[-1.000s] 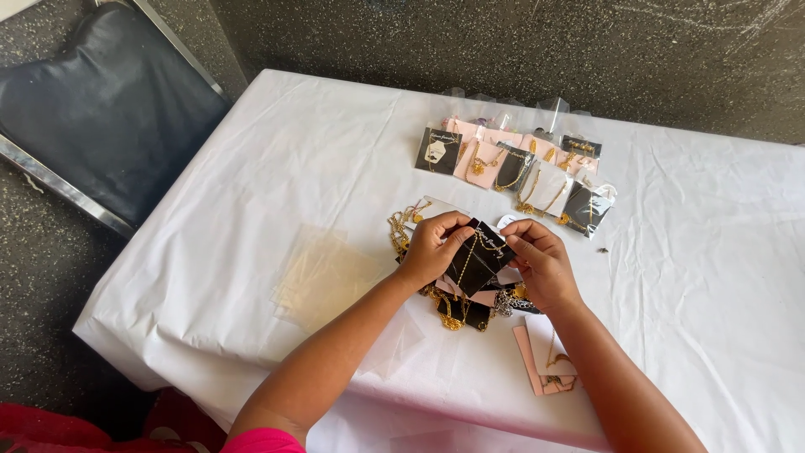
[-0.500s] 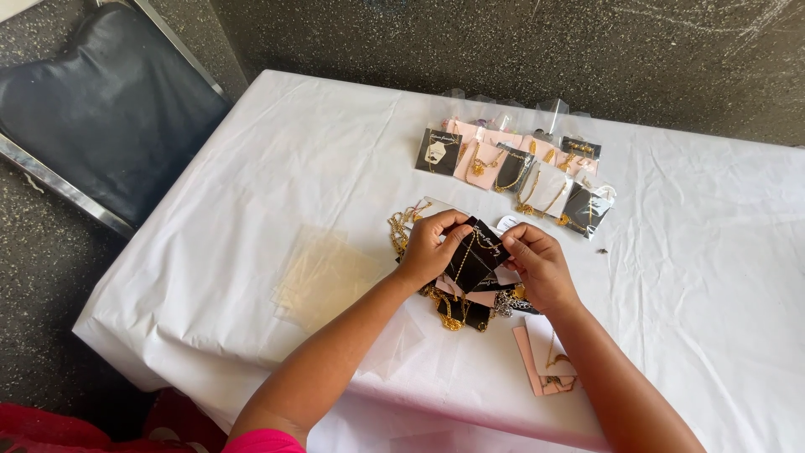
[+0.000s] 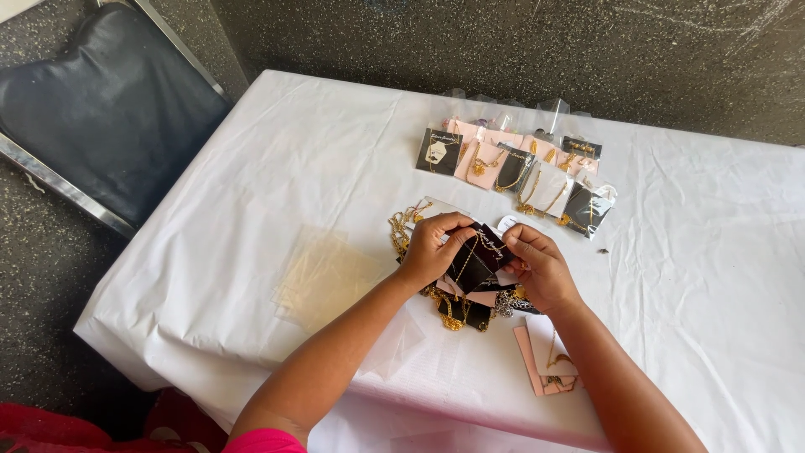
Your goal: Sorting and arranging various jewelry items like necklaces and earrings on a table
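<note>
My left hand [image 3: 432, 247] and my right hand [image 3: 537, 267] together hold a small black jewellery card [image 3: 480, 260] with a gold chain draped over it, just above the white tablecloth [image 3: 251, 193]. Both hands pinch the card's upper edges. Under the hands lies a loose pile of gold chains and black and pink cards [image 3: 465, 306]. A tangle of gold chain [image 3: 401, 231] shows left of my left hand.
A row of bagged necklaces on black and pink cards [image 3: 520, 172] lies at the far side. Clear plastic sleeves [image 3: 323, 277] lie left of the hands. A pink card with a chain [image 3: 549, 361] sits near the front edge. A black chair [image 3: 92, 109] stands at left.
The hands have shifted slightly on the black card, and the chain now hangs across its front. Everything else on the table is as before.
</note>
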